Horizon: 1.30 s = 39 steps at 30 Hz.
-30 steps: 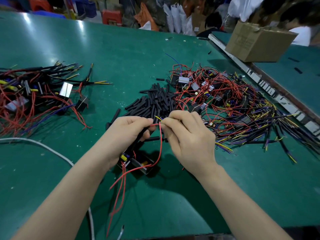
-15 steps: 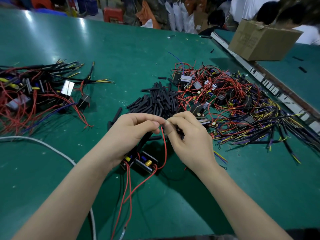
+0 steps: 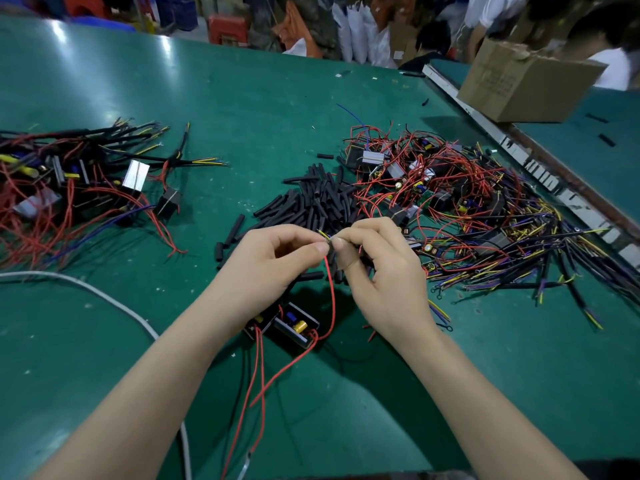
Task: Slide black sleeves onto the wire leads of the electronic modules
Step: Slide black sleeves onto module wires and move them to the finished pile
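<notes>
- Since the earlier frame, both hands had drawn closer together at the frame's centre, and the red lead now hung in a straighter line below the fingertips.
- At the far left of the frame lay a heap of finished modules (image 3: pixel 65 188), their red and blue wires tangled and several leads already covered in black tubing.
- Below that heap, a white cable (image 3: pixel 104 296) curved across the green desk (image 3: pixel 242 98) toward the lower edge.
- Left of centre, the left hand (image 3: pixel 273 268) was clenched in a pinch, thumb and forefinger nipping the red lead (image 3: pixel 330 289) near its upper end.
- Under the left wrist sat the open black module (image 3: pixel 294 327) on the desk, a yellow part showing inside it; more red wires trailed from it toward the bottom of the frame.
- Just above the hands, in the middle of the frame, lay the pile of loose black sleeves (image 3: pixel 315 206).
- Right of centre, the right hand (image 3: pixel 384 271) gripped a black sleeve (image 3: pixel 331 249) between thumb and fingers, its end meeting the left fingertips; yellow wire tips poked out just above.
- Farther right spread a large tangle of unsleeved modules (image 3: pixel 450 202) with red, yellow and purple wires.
- At the upper right stood a cardboard box (image 3: pixel 519 84) beside the desk's edge rail.
</notes>
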Tool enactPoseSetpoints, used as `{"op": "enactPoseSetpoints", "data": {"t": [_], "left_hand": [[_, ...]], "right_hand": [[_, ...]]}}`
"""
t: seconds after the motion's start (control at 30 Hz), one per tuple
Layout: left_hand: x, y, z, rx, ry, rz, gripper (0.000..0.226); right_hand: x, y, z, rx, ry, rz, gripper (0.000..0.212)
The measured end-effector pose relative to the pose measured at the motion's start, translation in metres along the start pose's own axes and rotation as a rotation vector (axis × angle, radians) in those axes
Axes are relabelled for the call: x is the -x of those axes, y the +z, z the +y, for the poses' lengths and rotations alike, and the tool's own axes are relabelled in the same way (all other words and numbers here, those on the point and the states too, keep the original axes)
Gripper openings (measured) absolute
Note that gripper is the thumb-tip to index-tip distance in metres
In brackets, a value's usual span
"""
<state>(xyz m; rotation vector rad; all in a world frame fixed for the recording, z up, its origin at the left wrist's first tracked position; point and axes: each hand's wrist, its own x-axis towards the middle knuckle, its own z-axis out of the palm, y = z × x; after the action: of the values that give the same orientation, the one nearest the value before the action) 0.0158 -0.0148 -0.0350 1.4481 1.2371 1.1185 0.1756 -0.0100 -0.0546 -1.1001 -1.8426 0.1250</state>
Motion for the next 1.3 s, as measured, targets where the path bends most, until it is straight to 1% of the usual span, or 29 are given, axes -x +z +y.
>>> {"op": "enactPoseSetpoints", "data": {"t": [0.1,0.2,0.27,0.37,0.4,0.47,0.6,0.7,0.8,0.83,0.87,0.97,1.03,1.17,1.3], "left_hand": [[0.000,-0.001,-0.001,0.091,-0.052,-0.008,0.009],[-0.002,0.000,-0.002,0.086,-0.012,0.019,0.011],[-0.002,0.001,-0.004,-0.074,0.101,0.062,0.011],[-0.001,0.002,-0.007,-0.409,0.348,0.147,0.004],[-0.001,0.003,-0.008,-0.466,0.403,0.159,0.008],[0.000,0.003,-0.008,-0.485,0.458,0.164,0.013],[0.001,0.000,-0.006,-0.480,0.560,0.148,0.012],[0.000,-0.003,-0.008,-0.687,0.700,0.089,0.014],[-0.003,-0.006,-0.011,-0.903,0.815,0.107,0.017],[-0.003,-0.006,-0.011,-0.906,0.814,0.120,0.019],[-0.004,-0.005,-0.010,-0.858,0.780,0.127,0.017],[-0.003,0.000,-0.008,-0.487,0.544,0.144,0.010],[-0.003,0.002,-0.009,-0.319,0.388,0.140,0.012],[-0.003,0.002,-0.011,-0.270,0.275,0.102,0.017],[-0.003,0.002,-0.012,-0.202,0.263,0.087,0.016]], "right_hand": [[0.001,-0.001,-0.002,0.082,-0.058,0.023,0.021],[0.000,-0.001,-0.002,0.106,-0.047,0.018,0.021],[0.000,-0.001,-0.002,0.077,-0.007,0.005,0.019],[-0.001,-0.001,-0.001,0.054,0.044,-0.008,0.019],[-0.001,-0.001,-0.002,0.048,0.061,-0.017,0.019],[-0.002,-0.001,-0.003,0.020,0.103,-0.036,0.020],[-0.004,-0.001,-0.005,-0.100,0.249,-0.138,0.017],[-0.007,-0.004,-0.005,-0.223,0.419,-0.260,0.023],[-0.009,-0.007,-0.004,-0.345,0.529,-0.292,0.023],[-0.009,-0.008,-0.004,-0.347,0.523,-0.285,0.021],[-0.009,-0.008,-0.004,-0.333,0.495,-0.271,0.019],[-0.008,-0.009,-0.004,-0.249,0.363,-0.194,0.014],[-0.007,-0.009,-0.003,-0.197,0.295,-0.143,0.014],[-0.006,-0.009,-0.002,-0.205,0.227,-0.133,0.015],[-0.005,-0.007,-0.002,-0.226,0.183,-0.107,0.018]]}}
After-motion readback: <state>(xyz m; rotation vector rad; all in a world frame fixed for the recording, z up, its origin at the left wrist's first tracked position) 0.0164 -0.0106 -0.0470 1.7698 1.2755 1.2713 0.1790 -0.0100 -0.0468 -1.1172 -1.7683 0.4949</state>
